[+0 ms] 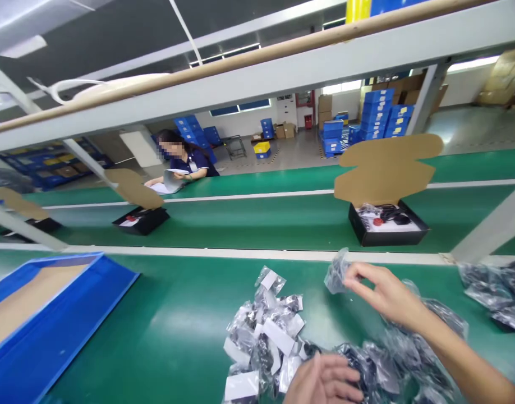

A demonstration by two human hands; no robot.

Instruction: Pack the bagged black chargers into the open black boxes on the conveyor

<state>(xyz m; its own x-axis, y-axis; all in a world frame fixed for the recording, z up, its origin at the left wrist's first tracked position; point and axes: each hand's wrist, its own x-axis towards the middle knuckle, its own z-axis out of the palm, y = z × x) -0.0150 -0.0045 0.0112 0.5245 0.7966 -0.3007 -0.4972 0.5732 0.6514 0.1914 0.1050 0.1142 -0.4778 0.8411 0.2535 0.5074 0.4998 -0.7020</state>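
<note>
My right hand [379,292] pinches a small clear plastic bag [336,274] above the green bench; what is inside the bag I cannot make out. Low in the view, my left hand [325,382] lies over the bags with its fingers stretched out, holding nothing that I can see. Just left of it is a heap of small clear bags with white labels [278,336] and dark contents. More bags with dark items [379,365] spread out under my right forearm.
Beyond the bench rail, an open black box [390,238] with a cardboard lid holds cables and a red piece. Another open box [142,221] stands further left. A blue bin [76,314] is at left, more bags [493,286] at right. A person [194,163] sits opposite with papers.
</note>
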